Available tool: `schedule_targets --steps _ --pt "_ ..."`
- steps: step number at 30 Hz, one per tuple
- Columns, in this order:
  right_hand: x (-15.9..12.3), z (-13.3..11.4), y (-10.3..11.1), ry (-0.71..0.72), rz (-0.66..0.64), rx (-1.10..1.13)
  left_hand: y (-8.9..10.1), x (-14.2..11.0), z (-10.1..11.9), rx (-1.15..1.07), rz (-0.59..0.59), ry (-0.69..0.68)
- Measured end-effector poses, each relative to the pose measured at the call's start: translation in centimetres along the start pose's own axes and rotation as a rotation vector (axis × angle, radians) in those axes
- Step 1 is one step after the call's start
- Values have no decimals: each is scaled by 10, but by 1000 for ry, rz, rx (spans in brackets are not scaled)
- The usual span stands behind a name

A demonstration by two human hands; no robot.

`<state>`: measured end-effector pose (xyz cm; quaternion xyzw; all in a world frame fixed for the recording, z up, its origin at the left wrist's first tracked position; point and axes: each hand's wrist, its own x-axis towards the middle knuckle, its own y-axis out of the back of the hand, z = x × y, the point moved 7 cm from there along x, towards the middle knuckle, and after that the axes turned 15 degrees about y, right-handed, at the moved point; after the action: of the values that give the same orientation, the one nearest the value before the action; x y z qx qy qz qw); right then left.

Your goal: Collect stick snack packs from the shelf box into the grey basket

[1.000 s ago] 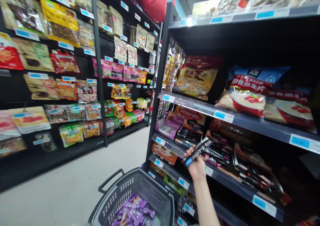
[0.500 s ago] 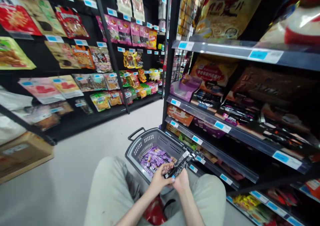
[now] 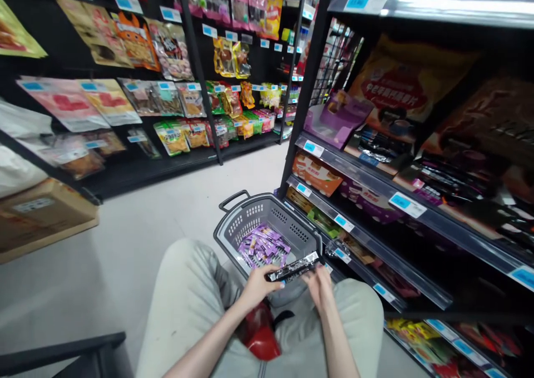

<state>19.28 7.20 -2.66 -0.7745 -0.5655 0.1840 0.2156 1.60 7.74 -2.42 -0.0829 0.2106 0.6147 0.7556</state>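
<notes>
Above the near end of a grey shopping basket (image 3: 271,200), a bundle of black stick packets (image 3: 297,266) is held level between my hands. My left hand (image 3: 257,284) grips its left end, thumb and fingers closed around it. At the right end, my right hand (image 3: 320,286) has its curled fingers on the packets' lower edge; part of that grip is hidden. Purple stick packets (image 3: 263,245) lie loose in a pile on the basket's floor.
To my right, a black shelf rack (image 3: 367,183) holds more black packets, a purple display box (image 3: 334,122) and an orange box (image 3: 315,172). Bagged snacks hang on the left wall rack (image 3: 204,77). A cardboard box (image 3: 45,216) stands on the floor at left.
My hands have moved apart along the black packets, the right one shifting to their right end. The bundle has turned from steeply slanted to nearly level. The view has tipped downward.
</notes>
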Motion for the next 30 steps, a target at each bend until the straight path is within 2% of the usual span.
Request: schedule_targets --steps 3,6,10,13,18,21,23,27,30 --pt "2 6 8 29 67 -158 1 7 -4 59 37 -17" --pt "4 11 16 54 154 -227 0 13 -11 65 68 11" --pt "7 12 23 69 217 -192 -1 17 -17 89 95 59" --pt "8 11 27 59 260 -140 -2 18 -17 52 62 81" --pt "9 6 32 56 311 -102 -5 18 -14 -85 -26 156" --pt "8 2 34 80 328 -83 -3 18 -13 -188 -1 174" --pt "7 0 35 88 326 -107 -3 18 -15 -276 2 190" --pt "7 -2 39 84 333 -168 -8 20 -26 -492 -100 250" --pt "8 -3 42 96 326 -197 -8 21 -28 -549 -130 250"
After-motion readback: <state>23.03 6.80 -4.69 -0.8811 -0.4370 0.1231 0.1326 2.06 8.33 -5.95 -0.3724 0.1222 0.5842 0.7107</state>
